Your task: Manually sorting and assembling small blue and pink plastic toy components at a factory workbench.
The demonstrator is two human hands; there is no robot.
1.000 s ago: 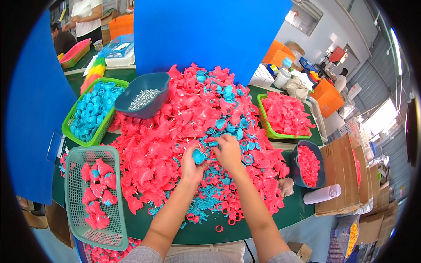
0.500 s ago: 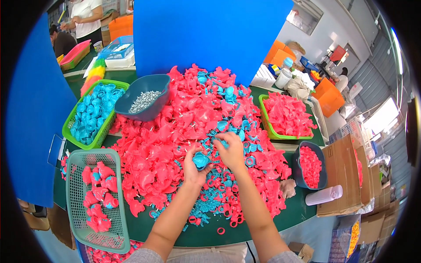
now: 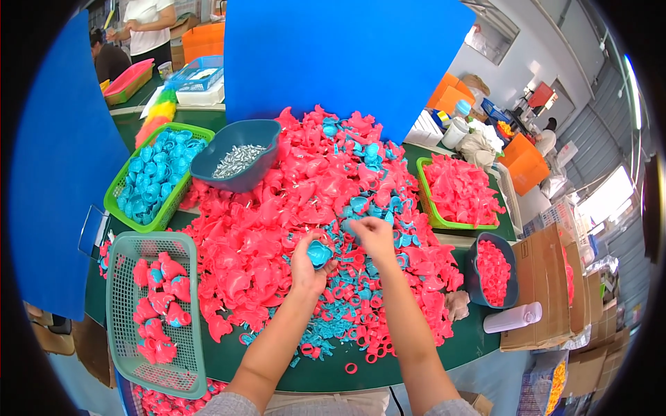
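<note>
Over a large heap of pink plastic parts, my left hand is closed around a blue cup-shaped plastic part, its hollow side up. Just to the right and a little farther away, my right hand has its fingers pinched together above the heap. A blue rounded piece shows at those fingertips; whether they grip it or only touch it is unclear. More blue cup pieces lie among the pink ones. Small pink rings and blue bits spread near the table's front.
At left are a green basket of blue cups, a dark bowl of metal screws and a grey-green basket with assembled pieces. At right stand a green basket of pink parts, a bowl of pink rings and a pink bottle.
My right hand has shifted right and slightly down, with its fingers now closer together over a blue piece. My left hand keeps the blue cup in about the same place. The view has shifted slightly.
</note>
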